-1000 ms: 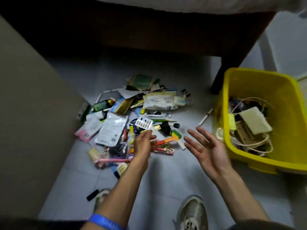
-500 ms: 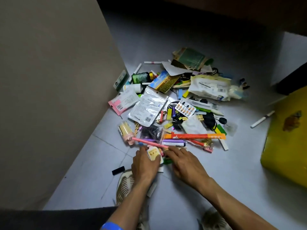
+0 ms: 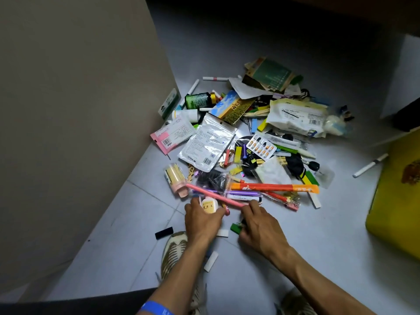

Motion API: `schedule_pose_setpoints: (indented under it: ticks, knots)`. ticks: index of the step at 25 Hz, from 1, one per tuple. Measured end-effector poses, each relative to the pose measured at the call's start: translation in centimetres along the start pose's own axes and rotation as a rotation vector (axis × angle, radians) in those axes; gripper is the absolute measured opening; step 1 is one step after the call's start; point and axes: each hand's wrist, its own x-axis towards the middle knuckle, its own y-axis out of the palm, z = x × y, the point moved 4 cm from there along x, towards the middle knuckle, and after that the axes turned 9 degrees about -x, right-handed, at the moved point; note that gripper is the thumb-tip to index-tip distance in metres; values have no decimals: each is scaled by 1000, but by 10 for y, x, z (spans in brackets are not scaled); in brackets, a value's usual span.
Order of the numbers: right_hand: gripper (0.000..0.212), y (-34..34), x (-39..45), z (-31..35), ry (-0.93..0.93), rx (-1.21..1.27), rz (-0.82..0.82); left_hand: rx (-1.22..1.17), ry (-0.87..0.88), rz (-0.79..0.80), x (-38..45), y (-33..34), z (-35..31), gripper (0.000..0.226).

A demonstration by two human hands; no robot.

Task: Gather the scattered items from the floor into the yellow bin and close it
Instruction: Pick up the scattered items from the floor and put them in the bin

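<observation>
Most of the job remained, by the look of it. The scattered items [image 3: 250, 142] lay in a thick heap across the grey tiled floor [image 3: 341, 223], reaching from beside the beige wall [image 3: 79, 110] on the left toward the dark far edge of the floor. The yellow bin [image 3: 395, 201] stood at the right edge of the floor, well apart from the heap, with only its side wall in view; what it held and whether a lid was on it could not be told.

Both hands worked the near edge of the pile. The left hand [image 3: 202, 218] had its fingers curled round a small white bottle [image 3: 209, 205]. The right hand [image 3: 261, 226] pinched the end of a long pink stick [image 3: 218, 196], its other fingers bent down near a green block [image 3: 236, 228].

The heap was a jumble of flat and slender things: foil pouches [image 3: 205, 144], a blister pack of orange capsules [image 3: 261, 146], a green jar [image 3: 198, 100], an orange tube [image 3: 272, 187], pens, clips and papers. A white pen [image 3: 369, 165] lay alone between heap and bin. Gathering and closing were both yet to come.
</observation>
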Motion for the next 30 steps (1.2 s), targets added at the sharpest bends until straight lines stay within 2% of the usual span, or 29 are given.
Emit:
schedule_pose_setpoints:
  ticks: [4,8,11,14,17,21,23,26,30]
  knots:
    - [25,9,-7,11,-35,53,43,-298,-62,-66,4,-18,12,60]
    - [32,25,-6,8,-12,-15,177,-554,-142,43,6,-17,10,50]
    - [32,27,-3,8,-27,-117,210,-539,-162,91,6,-16,5,38]
    - [28,22,-6,8,64,-27,214,-561,-176,60,6,-17,6,39]
    - [18,9,-7,-1,219,138,98,-651,-225,-3,6,-17,3,35]
    - [21,-8,17,-5,225,177,-65,-692,-258,-87,7,-17,-6,31]
    - [22,-13,33,-5,164,133,-93,-703,-270,-97,7,-16,-8,32]
    - [42,-9,48,-8,122,-32,-6,-654,-292,-94,4,-8,-4,36]
    - [47,-6,48,0,92,-257,97,-524,-277,-108,6,11,-3,41]
